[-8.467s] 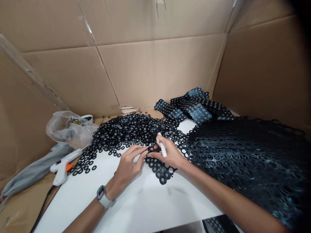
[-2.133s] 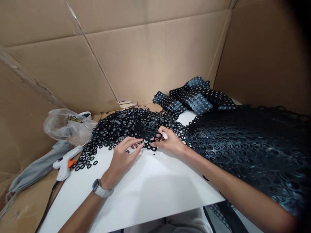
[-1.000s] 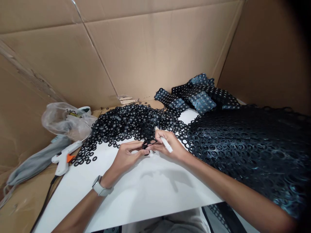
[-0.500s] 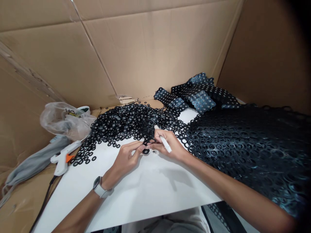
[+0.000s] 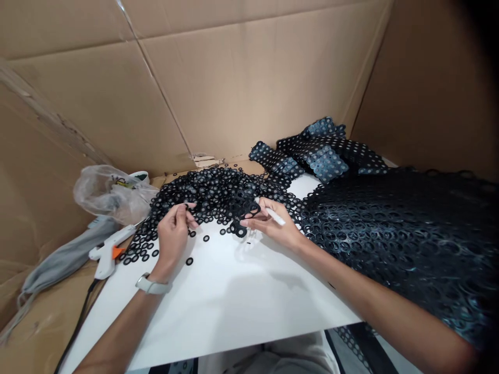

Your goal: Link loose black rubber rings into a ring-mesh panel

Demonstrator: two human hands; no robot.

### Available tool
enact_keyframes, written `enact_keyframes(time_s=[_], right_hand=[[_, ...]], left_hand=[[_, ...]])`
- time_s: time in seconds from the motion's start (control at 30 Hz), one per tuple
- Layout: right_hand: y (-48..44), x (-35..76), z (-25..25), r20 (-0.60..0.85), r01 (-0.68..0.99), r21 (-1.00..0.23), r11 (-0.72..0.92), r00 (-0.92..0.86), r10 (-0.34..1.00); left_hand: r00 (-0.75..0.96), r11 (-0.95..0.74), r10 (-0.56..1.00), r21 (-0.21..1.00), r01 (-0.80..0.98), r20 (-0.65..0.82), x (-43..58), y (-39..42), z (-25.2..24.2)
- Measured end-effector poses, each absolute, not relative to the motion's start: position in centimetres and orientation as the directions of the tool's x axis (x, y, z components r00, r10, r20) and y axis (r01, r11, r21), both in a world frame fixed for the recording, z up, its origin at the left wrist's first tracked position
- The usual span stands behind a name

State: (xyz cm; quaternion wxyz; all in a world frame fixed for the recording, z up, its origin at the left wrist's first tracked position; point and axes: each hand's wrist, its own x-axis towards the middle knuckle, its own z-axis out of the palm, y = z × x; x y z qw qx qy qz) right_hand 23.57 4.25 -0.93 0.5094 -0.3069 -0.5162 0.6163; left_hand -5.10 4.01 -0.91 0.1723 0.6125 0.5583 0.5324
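My right hand (image 5: 278,223) holds a slim white pen-like tool (image 5: 275,216) across its fingers. The same hand grips a clump of joined black rings (image 5: 240,228) between thumb and fingertips. To the left, my left hand (image 5: 175,226) pinches what looks like a small black ring at the near edge of a heap of loose black rings (image 5: 210,189). A few single rings (image 5: 189,261) lie apart on the white board (image 5: 187,322).
On the right spreads a large sheet of linked black rings (image 5: 390,223). Folded dotted black strips (image 5: 327,150) lie behind it. At left are a white glue gun (image 5: 107,254), a grey cloth pouch (image 5: 70,259) and a clear plastic bag (image 5: 113,195). Cardboard walls (image 5: 253,88) enclose the area.
My left hand has left the joined rings and moved left to the loose heap. My right hand has risen slightly, still gripping the tool and rings. Some loose rings have shifted onto the board.
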Motion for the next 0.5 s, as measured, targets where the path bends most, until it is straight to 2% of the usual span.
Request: enact_keyframes(time_s=[0.07, 0.23, 0.5], right_hand=[[4.4, 23.7, -1.0, 0.155, -0.301, -0.951, 0.064, -0.289, 0.945], [4.5, 23.6, -1.4, 0.182, -0.292, -0.951, 0.099, -0.272, 0.945], [4.7, 23.4, -1.8, 0.185, -0.28, -0.954, 0.102, -0.288, 0.94]], left_hand=[[-0.161, -0.321, 0.872, 0.789, 0.524, 0.462, -6.1, 4.6, -1.1], [0.056, -0.403, 0.881, 0.681, 0.612, 0.47, -5.3, 4.5, -1.1], [0.065, -0.435, 0.844, 0.607, 0.665, 0.533, -4.2, 3.7, 0.4]])
